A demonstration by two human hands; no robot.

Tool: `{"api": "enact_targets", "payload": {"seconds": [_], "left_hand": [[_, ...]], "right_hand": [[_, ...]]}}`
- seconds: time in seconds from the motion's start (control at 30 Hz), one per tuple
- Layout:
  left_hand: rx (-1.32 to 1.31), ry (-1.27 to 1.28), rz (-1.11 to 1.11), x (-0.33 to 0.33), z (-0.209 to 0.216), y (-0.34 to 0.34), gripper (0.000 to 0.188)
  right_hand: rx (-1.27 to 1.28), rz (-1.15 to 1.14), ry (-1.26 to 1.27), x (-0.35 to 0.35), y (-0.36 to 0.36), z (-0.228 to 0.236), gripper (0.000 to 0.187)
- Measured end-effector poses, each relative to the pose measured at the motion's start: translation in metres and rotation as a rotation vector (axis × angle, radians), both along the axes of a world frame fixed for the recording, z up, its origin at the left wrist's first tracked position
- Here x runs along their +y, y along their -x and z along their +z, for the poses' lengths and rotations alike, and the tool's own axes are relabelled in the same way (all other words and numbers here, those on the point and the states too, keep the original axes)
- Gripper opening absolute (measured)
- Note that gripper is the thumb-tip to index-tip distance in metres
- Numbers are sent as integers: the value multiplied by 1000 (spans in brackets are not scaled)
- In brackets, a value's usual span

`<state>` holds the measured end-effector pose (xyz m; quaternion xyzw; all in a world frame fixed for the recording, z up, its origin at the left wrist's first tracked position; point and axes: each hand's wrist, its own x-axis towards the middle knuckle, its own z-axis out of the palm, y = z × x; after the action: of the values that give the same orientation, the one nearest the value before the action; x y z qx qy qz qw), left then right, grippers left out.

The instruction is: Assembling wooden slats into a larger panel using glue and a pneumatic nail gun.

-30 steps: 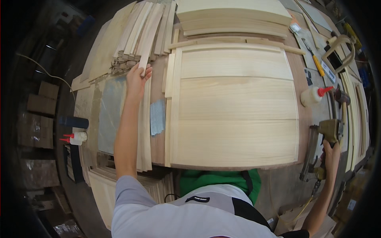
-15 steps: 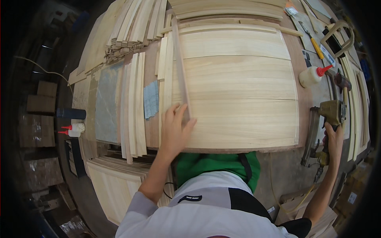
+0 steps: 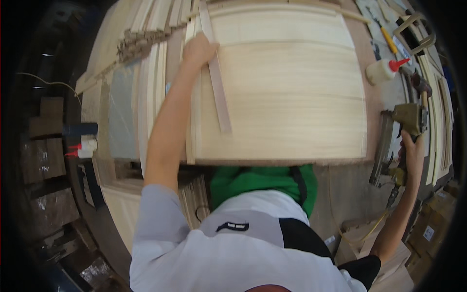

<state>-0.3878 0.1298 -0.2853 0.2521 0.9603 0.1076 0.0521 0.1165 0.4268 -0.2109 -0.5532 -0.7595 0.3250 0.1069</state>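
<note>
My left hand point(image 3: 198, 50), slightly blurred, reaches to the far left part of a pale wooden panel point(image 3: 292, 107). Its fingers are closed on a narrow greyish wooden strip point(image 3: 219, 95), which slants over the panel's left part, its near end pointing toward me. Out at the right, my right hand point(image 3: 412, 152) is wrapped round the handle of a pneumatic nail gun point(image 3: 407, 117). A hose runs from the gun's lower end. The left fingertips are partly hidden behind the hand.
Loose wooden strips point(image 3: 141, 44) are piled at the far left. A white glue bottle point(image 3: 381, 72) with a red nozzle lies right of the panel, near a hammer point(image 3: 422, 87) and a yellow-handled tool point(image 3: 388, 40). Two more glue bottles point(image 3: 87, 148) lie at the left edge.
My left hand has moved from the strip's near end to its far part. The strip has shifted slightly left. The whole view has shifted, with the panel higher; the right hand keeps the nail gun.
</note>
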Motion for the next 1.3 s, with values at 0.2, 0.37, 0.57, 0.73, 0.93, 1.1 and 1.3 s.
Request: {"api": "enact_targets", "payload": {"seconds": [0.2,0.37,0.57,0.73,0.93,1.1,1.3], "left_hand": [[-93,53,-14,9,5,10,48],[-48,-9,1,1,-3,17,42],[-517,-564,142,-18,10,7,29],[-594,-732,142,-18,11,0,26],[-766,-952,54,-1,-1,-26,26],[-233,-350,-72,17,-18,-39,40],[26,-155,-106,49,9,-52,48]], "right_hand": [[10,3,39,12,-9,1,32],[24,19,3,12,-10,-5,33],[20,58,-16,13,-12,-5,34],[-13,75,-90,14,-13,-9,33],[59,49,13,12,-9,-7,32],[95,31,27,1,-1,0,31],[105,-13,18,-9,2,8,30]]}}
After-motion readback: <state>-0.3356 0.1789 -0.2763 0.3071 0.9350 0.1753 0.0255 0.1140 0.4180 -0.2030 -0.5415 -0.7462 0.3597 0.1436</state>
